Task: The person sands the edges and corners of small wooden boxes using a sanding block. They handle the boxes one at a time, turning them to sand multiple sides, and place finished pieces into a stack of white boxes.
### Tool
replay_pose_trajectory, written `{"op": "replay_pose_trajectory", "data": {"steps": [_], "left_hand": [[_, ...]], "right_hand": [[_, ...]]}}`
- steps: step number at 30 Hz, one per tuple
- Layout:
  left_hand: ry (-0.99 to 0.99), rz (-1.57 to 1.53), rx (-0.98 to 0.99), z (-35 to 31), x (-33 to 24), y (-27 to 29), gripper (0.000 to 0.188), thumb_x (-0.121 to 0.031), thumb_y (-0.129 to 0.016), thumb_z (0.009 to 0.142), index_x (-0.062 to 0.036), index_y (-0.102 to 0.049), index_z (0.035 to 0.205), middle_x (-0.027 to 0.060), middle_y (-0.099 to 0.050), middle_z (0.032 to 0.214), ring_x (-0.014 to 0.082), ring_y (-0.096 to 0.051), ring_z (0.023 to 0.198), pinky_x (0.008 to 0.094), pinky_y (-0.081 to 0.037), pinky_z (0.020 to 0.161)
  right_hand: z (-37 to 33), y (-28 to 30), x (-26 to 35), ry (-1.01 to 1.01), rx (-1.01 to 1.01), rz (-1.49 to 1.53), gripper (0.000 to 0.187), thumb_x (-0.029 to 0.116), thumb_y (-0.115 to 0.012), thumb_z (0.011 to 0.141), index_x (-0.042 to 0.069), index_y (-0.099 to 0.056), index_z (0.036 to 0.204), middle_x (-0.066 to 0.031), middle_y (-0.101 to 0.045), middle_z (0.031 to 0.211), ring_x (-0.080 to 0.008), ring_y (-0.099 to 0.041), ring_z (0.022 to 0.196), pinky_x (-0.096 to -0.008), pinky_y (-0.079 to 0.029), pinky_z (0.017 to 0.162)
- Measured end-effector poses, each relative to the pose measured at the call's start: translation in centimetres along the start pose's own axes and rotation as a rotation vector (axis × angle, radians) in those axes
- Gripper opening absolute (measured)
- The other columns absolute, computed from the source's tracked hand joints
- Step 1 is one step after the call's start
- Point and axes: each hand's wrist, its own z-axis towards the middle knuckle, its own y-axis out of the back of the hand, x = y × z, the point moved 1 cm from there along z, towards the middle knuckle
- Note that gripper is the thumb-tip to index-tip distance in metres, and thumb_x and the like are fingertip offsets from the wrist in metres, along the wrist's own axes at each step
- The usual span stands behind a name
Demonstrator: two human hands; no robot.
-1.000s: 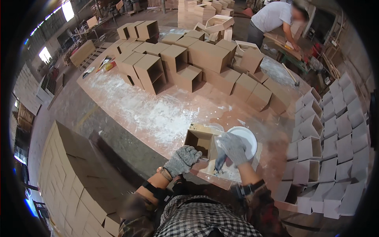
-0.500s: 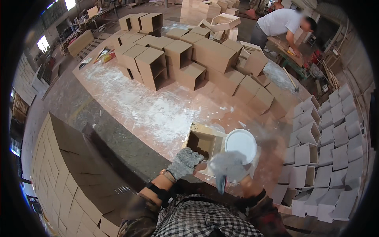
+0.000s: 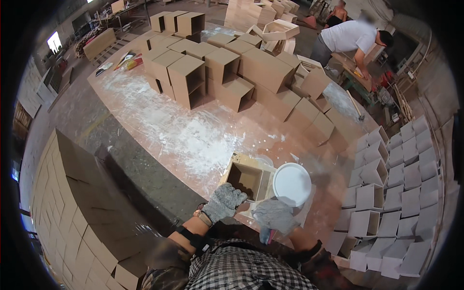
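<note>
An open wooden box with pale edges lies near the table's front edge, its hollow facing up. My left hand, in a grey knitted glove, is closed on the box's near left edge. My right hand, gloved too, is closed just beyond the box's near right corner. From under its fingers sticks a tool's pink-edged handle; the working end is hidden. Right of the box, close above my right hand, is a round white tub or lid.
Brown boxes are stacked across the table's far side. White powder covers much of the tabletop. Grey boxes stand in rows at right, a brown stack at left. A hammer lies far right. A person bends over a bench behind.
My right hand has shifted slightly down and left and is less blurred. The left hand keeps its hold on the box. The whole view has tilted a little.
</note>
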Motion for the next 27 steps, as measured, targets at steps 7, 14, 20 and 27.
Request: {"op": "replay_pose_trajectory", "data": {"steps": [7, 14, 20, 27], "left_hand": [[-0.036, -0.035, -0.155, 0.2, -0.3, 0.1, 0.032, -0.022, -0.068, 0.065, -0.0122, -0.06, 0.095, 0.0078, -0.057, 0.079, 0.0273, -0.057, 0.078, 0.039, -0.044, 0.079], [0.022, -0.027, -0.077, -0.8, 0.1, -0.6, 0.037, -0.023, -0.07, 0.063, -0.0121, -0.06, 0.097, 0.0078, -0.058, 0.08, 0.0276, -0.057, 0.079, 0.0397, -0.044, 0.079], [0.005, -0.004, -0.057, -0.5, 0.2, -0.4, 0.038, -0.024, -0.07, 0.063, -0.0123, -0.059, 0.098, 0.0079, -0.058, 0.081, 0.0277, -0.057, 0.079, 0.0394, -0.044, 0.079], [-0.031, 0.0, -0.127, 0.5, -0.2, -0.5, 0.033, -0.021, -0.067, 0.065, -0.0128, -0.06, 0.096, 0.0074, -0.057, 0.079, 0.0269, -0.057, 0.078, 0.0387, -0.044, 0.079]], "right_hand": [[5.8, -0.5, -7.0, -0.169, -0.529, -0.133, 0.017, 0.018, -0.053, 0.081, 0.007, -0.067, 0.083, -0.0112, -0.061, 0.078, -0.0286, -0.064, 0.078, -0.0399, -0.053, 0.069], [2.3, -0.6, 0.0, -0.101, -0.421, -0.096, 0.013, 0.021, -0.059, 0.074, 0.008, -0.062, 0.076, -0.0111, -0.058, 0.071, -0.027, -0.062, 0.072, -0.0406, -0.051, 0.061], [1.8, 4.5, -0.5, 0.303, 0.113, -0.065, 0.016, 0.024, -0.061, 0.073, 0.008, -0.06, 0.077, -0.0093, -0.057, 0.078, -0.0228, -0.061, 0.076, -0.0383, -0.05, 0.054], [8.4, -1.1, -8.0, -0.116, -0.437, 0.007, 0.018, 0.022, -0.06, 0.078, 0.005, -0.063, 0.083, -0.0142, -0.061, 0.088, -0.0278, -0.061, 0.088, -0.0408, -0.053, 0.063]]}}
